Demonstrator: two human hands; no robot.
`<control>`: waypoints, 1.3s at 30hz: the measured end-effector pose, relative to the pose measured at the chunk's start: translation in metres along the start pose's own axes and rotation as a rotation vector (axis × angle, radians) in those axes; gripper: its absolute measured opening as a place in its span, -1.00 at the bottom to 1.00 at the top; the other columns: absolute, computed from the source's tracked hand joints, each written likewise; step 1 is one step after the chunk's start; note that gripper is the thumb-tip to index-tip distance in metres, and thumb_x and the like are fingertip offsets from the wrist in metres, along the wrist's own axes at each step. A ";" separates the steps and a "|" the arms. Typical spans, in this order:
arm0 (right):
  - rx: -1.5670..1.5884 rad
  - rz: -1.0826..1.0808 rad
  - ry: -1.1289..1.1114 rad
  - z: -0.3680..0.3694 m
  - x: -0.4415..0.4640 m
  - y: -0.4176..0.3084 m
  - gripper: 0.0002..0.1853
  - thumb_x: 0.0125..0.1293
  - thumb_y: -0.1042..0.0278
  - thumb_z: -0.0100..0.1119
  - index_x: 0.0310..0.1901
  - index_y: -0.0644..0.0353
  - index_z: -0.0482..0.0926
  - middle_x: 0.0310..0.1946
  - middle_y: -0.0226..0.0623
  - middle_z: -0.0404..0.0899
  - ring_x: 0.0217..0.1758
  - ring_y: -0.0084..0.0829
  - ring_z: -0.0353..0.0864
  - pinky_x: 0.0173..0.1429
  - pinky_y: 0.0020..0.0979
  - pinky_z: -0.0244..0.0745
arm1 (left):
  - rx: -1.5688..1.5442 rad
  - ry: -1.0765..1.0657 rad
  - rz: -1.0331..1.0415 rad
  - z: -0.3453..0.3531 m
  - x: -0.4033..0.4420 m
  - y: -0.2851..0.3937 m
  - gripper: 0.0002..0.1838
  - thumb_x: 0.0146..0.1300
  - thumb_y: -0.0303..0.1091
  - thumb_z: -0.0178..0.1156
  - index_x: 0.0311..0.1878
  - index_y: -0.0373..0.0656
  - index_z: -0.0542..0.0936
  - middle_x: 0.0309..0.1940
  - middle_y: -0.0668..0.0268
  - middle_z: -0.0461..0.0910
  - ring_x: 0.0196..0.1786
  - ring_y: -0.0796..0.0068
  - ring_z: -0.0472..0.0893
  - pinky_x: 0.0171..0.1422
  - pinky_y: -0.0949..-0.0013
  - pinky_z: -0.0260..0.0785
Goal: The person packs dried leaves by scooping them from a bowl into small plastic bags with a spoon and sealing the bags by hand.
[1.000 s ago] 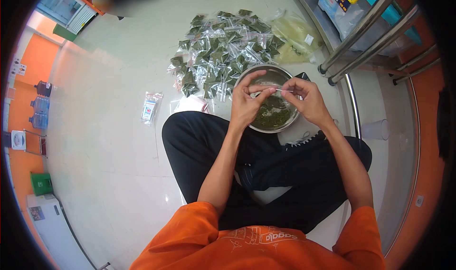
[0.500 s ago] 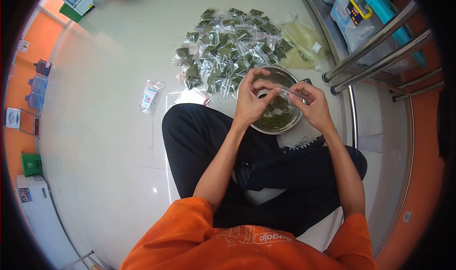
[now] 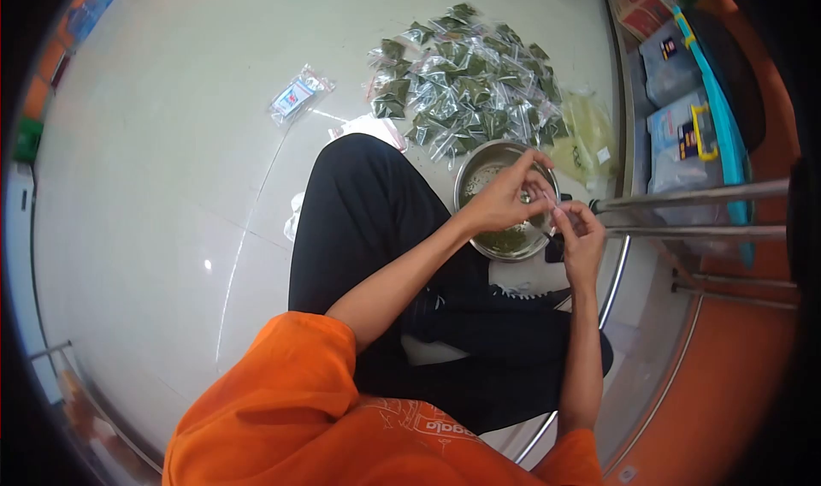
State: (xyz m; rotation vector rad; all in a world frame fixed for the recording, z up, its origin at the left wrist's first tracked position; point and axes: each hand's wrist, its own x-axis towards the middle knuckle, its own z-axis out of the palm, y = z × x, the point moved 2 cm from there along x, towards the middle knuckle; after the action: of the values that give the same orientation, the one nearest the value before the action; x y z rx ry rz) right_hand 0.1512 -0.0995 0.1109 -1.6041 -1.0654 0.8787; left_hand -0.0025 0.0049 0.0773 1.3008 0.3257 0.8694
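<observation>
A small clear zip bag (image 3: 552, 202) is pinched between my two hands, seen nearly edge-on. My left hand (image 3: 505, 202) grips one side with thumb and fingertips, over the metal bowl (image 3: 464, 178). On the other side, my right hand (image 3: 583, 234) holds the bag with thumb and forefinger, by the bowl's right rim. Chopped green leaf matter (image 3: 503, 242) lies in the bottom of the bowl, partly hidden under my hands. Whether the bag holds anything cannot be made out. Just beyond the bowl is a pile of filled zip bags (image 3: 479, 84) with green contents.
A yellowish plastic bag (image 3: 590, 135) lies right of the pile. Left of it are a printed pack (image 3: 295, 98) and a flat stack of bags (image 3: 376, 129) by my knee. Metal rails (image 3: 701, 197) and storage boxes (image 3: 680, 148) stand close on the right.
The camera view has turned, so the scene sits differently in frame. Both hands still pinch the bag and are now by the bowl's right side.
</observation>
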 end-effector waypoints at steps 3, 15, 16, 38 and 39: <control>-0.015 -0.051 -0.073 0.000 0.001 0.005 -0.94 0.40 0.55 0.29 -0.15 0.30 0.62 -0.26 -0.47 0.62 -0.19 -0.68 0.59 -0.08 -0.57 0.51 | 0.034 -0.026 -0.038 -0.004 -0.001 0.000 -0.41 0.22 -0.48 0.41 0.24 -0.20 0.31 -0.28 0.29 0.74 -0.26 0.54 0.64 -0.07 0.40 0.41; 0.004 -0.013 -0.069 -0.006 0.034 -0.006 -0.90 0.34 0.57 0.32 -0.14 0.36 0.66 -0.28 -0.33 0.67 -0.28 -0.56 0.59 -0.11 -0.53 0.45 | 0.088 0.211 0.101 -0.029 0.004 0.018 -0.59 0.10 -0.37 0.46 0.01 -0.31 0.62 -0.36 0.04 0.76 -0.28 0.27 0.77 -0.04 0.32 0.53; -0.008 -0.009 -0.105 -0.006 0.043 -0.011 -0.88 0.32 0.59 0.34 -0.14 0.37 0.67 -0.30 -0.32 0.67 -0.26 -0.54 0.59 -0.09 -0.52 0.45 | 0.075 0.250 0.090 -0.032 0.004 0.025 -0.57 0.10 -0.35 0.46 0.03 -0.29 0.62 -0.40 0.05 0.75 -0.34 0.25 0.76 -0.04 0.30 0.53; -0.760 -0.825 -0.768 0.351 0.177 0.020 -0.59 0.21 0.28 0.43 0.08 0.21 0.67 0.07 -0.13 0.57 0.04 -0.11 0.61 0.17 -0.25 0.49 | 0.169 0.818 0.481 -0.082 -0.004 0.082 -0.77 0.21 -0.29 0.41 -0.16 -0.24 0.75 0.43 -0.03 0.34 0.43 -0.06 0.33 0.46 0.05 0.27; -0.800 -0.797 -0.820 0.355 0.178 0.023 -0.66 0.20 0.31 0.43 0.00 0.23 0.69 0.03 -0.14 0.58 0.03 -0.11 0.61 0.17 -0.25 0.49 | 0.171 0.823 0.481 -0.083 -0.004 0.082 -0.77 0.21 -0.29 0.41 -0.16 -0.24 0.75 0.43 -0.03 0.34 0.43 -0.06 0.33 0.46 0.05 0.27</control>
State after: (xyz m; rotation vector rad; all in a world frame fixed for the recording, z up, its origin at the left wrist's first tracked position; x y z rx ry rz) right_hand -0.1035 0.1808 -0.0111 -1.1512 -2.6518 0.5467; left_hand -0.0903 0.0608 0.1296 1.1350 0.7576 1.8162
